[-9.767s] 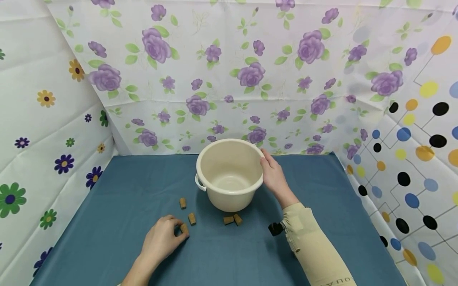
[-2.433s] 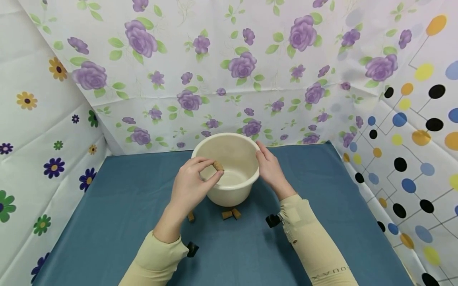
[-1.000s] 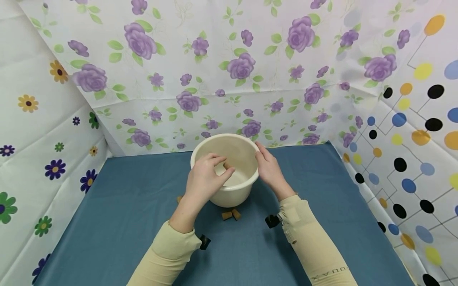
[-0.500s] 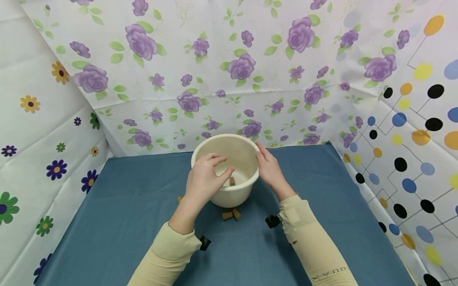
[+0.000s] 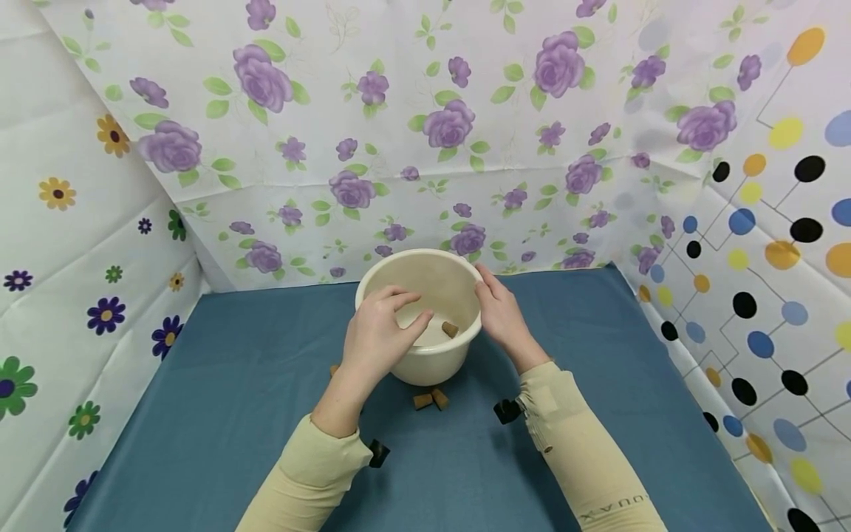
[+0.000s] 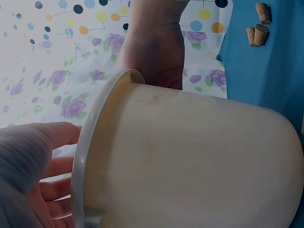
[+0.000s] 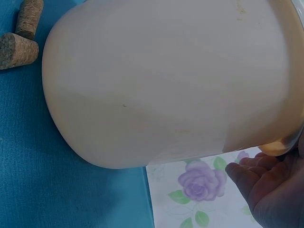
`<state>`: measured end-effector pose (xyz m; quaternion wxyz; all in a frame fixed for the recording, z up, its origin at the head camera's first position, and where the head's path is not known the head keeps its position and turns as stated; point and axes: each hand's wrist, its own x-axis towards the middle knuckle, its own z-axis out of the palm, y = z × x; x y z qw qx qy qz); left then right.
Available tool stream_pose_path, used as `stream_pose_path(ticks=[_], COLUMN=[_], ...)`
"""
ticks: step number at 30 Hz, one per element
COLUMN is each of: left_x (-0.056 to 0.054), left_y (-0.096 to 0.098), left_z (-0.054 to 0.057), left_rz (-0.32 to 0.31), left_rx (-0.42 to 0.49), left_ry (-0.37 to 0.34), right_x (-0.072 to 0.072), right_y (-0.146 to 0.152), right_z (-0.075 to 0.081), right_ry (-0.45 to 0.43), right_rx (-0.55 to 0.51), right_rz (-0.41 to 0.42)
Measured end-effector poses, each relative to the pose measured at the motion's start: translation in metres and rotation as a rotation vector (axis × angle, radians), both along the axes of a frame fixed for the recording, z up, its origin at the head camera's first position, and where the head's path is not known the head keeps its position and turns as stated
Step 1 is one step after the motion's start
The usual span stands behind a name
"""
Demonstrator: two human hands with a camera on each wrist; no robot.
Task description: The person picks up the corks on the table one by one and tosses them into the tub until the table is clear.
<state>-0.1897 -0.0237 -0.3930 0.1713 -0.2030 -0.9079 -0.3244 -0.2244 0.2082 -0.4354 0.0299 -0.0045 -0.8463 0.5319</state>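
A cream plastic bucket (image 5: 432, 367) stands on the blue cloth, tilted toward me. My left hand (image 5: 380, 329) is over its mouth with thumb and fingers apart and nothing between them; the left wrist view shows the left fingers (image 6: 59, 190) beside the rim. One cork (image 5: 450, 329) lies inside on the bucket floor. My right hand (image 5: 501, 314) holds the rim on the right side, and the right wrist view shows the right fingers (image 7: 254, 175) under the rim.
Two corks (image 5: 431, 400) lie close together in front of the bucket. Another cork (image 5: 334, 370) is partly hidden behind the left wrist. Three corks (image 6: 259, 28) appear in the left wrist view. Patterned cloth walls (image 5: 299, 133) enclose the back and both sides.
The left hand carried a cork from the cloth to the bucket and let it go. The cork dropped inside and rolled to the right. The right hand stays on the rim.
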Motion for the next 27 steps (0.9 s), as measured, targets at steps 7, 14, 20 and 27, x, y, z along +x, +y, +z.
stream_pose_path(ticks=[7,14,20,27], left_x=[0.001,0.003,0.007,0.018], left_y=[-0.003,-0.009,-0.015,-0.025], left_z=[-0.001,-0.003,-0.002,-0.006], left_rz=[0.004,0.009,0.008,0.014], left_rx=[0.007,0.025,0.052,0.136], left_ry=[0.013,0.034,0.055,0.073], right_x=[-0.002,-0.002,-0.003,-0.004], right_y=[0.001,0.001,0.001,0.001], right_z=[-0.001,-0.003,-0.004,-0.004], right_ry=[0.004,0.003,-0.002,0.009], right_rx=[0.009,0.010,0.011,0.003], right_rz=[-0.004,-0.007,-0.006,-0.002])
